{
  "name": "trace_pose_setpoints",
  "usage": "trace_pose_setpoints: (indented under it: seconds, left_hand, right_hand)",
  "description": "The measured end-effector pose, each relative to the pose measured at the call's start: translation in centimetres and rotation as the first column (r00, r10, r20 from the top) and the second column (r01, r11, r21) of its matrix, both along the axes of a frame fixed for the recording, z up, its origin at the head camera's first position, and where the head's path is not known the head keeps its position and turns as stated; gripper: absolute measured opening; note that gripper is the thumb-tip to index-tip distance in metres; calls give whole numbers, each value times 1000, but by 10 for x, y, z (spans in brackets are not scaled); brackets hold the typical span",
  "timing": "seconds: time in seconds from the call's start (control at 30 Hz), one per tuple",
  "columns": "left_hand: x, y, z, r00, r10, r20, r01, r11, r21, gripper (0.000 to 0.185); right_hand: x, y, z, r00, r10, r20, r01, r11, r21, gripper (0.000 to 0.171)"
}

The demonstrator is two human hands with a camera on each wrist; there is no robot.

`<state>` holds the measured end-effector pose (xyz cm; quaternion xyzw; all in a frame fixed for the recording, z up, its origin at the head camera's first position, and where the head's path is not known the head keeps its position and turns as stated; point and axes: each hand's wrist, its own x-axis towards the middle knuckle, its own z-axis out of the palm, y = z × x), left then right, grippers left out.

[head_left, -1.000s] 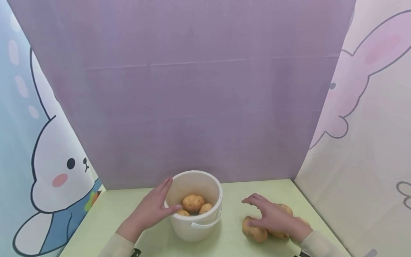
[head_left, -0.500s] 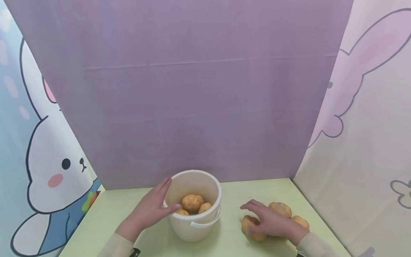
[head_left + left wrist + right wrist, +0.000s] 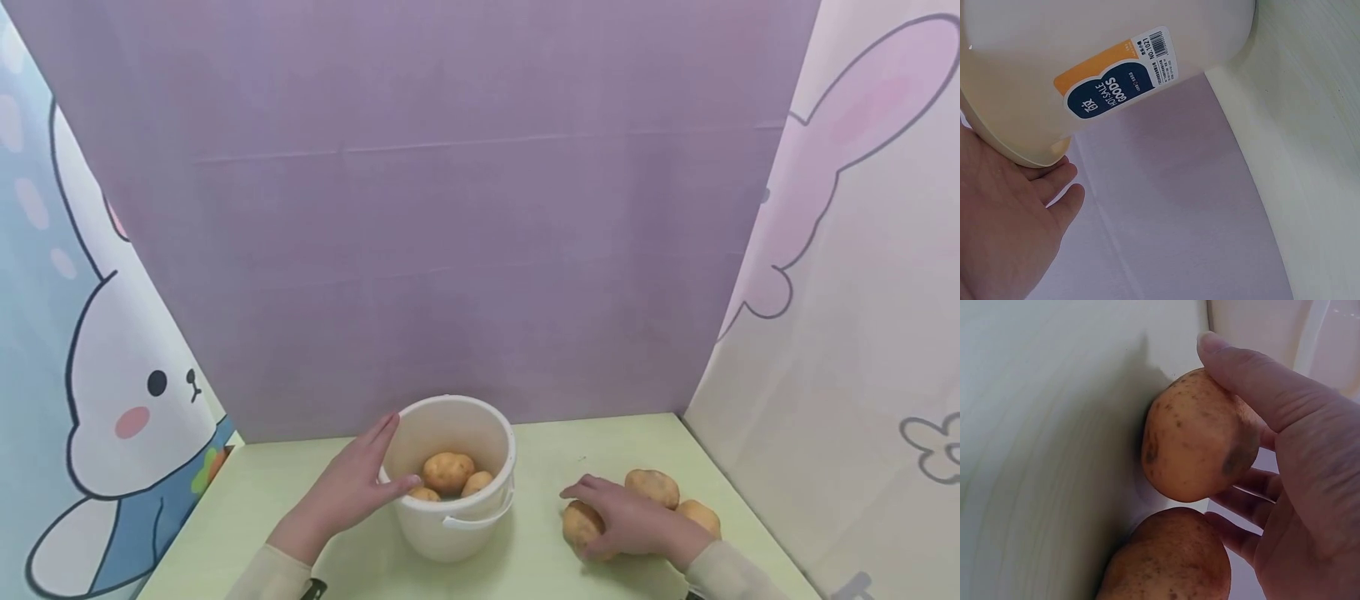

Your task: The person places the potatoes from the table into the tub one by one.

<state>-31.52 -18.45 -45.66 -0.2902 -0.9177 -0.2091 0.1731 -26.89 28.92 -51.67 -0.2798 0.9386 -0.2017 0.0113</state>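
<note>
A white bucket [image 3: 450, 537] stands upright on the table with several potatoes [image 3: 448, 472] inside. My left hand [image 3: 352, 487] rests against its left side, fingers fairly straight along the rim and thumb over the near edge. In the left wrist view, the fingers of the left hand [image 3: 1013, 212] lie at the rim beside the bucket's labelled wall [image 3: 1016, 69]. To the right of the bucket, my right hand [image 3: 626, 517] grips a brown-spotted potato [image 3: 1197, 437], thumb on one side and fingers on the other. Another potato [image 3: 1169, 559] lies close by its fingers.
Two potatoes, one behind the right hand [image 3: 652, 487] and one beside its wrist [image 3: 701, 518], lie on the pale green table [image 3: 540, 458]. A purple backdrop [image 3: 480, 250] rises at the back, with rabbit-printed panels [image 3: 135, 375] at the sides. The bucket's handle [image 3: 476, 522] hangs down in front.
My right hand has lowered onto the leftmost potato, its fingers closing round it. The left hand has kept its place on the bucket. The view has shifted slightly.
</note>
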Motion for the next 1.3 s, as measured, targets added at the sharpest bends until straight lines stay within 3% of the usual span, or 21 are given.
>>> trace_pose_setpoints:
  seconds: [0.17, 0.33, 0.83, 1.1, 1.3]
  left_hand:
    - [1, 0, 0, 1000, 1, 4, -1, 1000, -1, 106]
    - [0, 0, 0, 1000, -3, 2, 3, 1000, 1, 105]
    - [2, 0, 3, 1000, 1, 11, -1, 1000, -4, 103]
    - [1, 1, 1, 1000, -2, 14, 2, 1000, 1, 103]
    - [1, 0, 1, 1000, -2, 11, 2, 1000, 3, 103]
  right_hand:
    - [0, -1, -3, 999, -18, -28, 20, 997, 71, 82]
    - [0, -2, -2, 1000, -24, -7, 25, 997, 76, 81]
    - [-6, -5, 3, 1000, 27, 8, -27, 998, -52, 76]
    - [-7, -5, 10, 1000, 8, 30, -5, 995, -96, 77]
    - [-8, -6, 15, 999, 28, -25, -31, 991, -130, 70]
